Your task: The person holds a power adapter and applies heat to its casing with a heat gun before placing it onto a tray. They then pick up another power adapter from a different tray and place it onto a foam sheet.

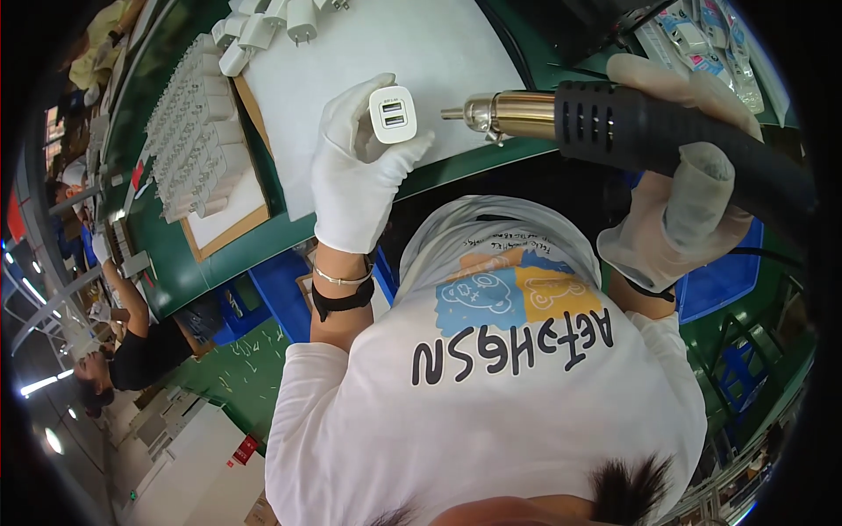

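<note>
Dark hair is glimpsed nearest. A white plastic two-port charger is pinched in the white-gloved left hand, its face uncovered, apparently for viewing; a black, brass-nozzled tool, gripped by the gloved right hand, is pointed towards it.

Head-worn fisheye view, facing down

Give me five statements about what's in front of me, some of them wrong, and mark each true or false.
1. Your left hand holds a white charger. True.
2. Your right hand grips a black tool. True.
3. The tool's metal nozzle touches the charger. False: a gap separates them.
4. The charger's two ports face the camera. True.
5. Your right hand is bare. False: both hands are gloved.
</note>
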The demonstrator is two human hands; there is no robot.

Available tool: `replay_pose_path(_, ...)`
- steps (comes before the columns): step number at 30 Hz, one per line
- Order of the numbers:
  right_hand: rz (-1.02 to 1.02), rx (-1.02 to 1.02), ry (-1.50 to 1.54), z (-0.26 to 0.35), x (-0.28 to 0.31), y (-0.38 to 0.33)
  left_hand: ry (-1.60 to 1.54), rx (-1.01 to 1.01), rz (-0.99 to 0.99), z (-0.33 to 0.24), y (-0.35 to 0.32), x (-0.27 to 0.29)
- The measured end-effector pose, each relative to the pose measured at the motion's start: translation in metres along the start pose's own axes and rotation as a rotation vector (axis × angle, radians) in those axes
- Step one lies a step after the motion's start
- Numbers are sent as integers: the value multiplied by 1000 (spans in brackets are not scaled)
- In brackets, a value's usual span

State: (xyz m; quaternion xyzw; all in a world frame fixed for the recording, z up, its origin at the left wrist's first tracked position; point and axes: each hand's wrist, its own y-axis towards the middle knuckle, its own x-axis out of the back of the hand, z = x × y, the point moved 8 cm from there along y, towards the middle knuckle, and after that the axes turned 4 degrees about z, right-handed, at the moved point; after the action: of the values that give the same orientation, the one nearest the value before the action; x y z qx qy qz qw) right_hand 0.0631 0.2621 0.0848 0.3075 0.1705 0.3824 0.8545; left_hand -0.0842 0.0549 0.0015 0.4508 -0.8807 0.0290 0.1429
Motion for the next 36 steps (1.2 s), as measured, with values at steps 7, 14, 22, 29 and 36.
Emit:
replay_pose_path(7, 105, 38, -2, -4, -16, -1, -106, 76, -13, 5, -3, -2)
replay_pose_path(14, 102, 15, -19, -1, -15, 0, -80, 43, -1, 1, -2, -3)
replay_pose_path(22, 75, 36, 8, -3, -14, 0, -81, 56, -4, 5, -3, -2)
replay_pose_path(29, 102, 41, 35, -5, -17, -1, -71, 57, -9, 4, -3, -2)
replay_pose_path(36, 152, 16, -37, 1, -19, -2, -124, 80, -26, 6, -5, -1)
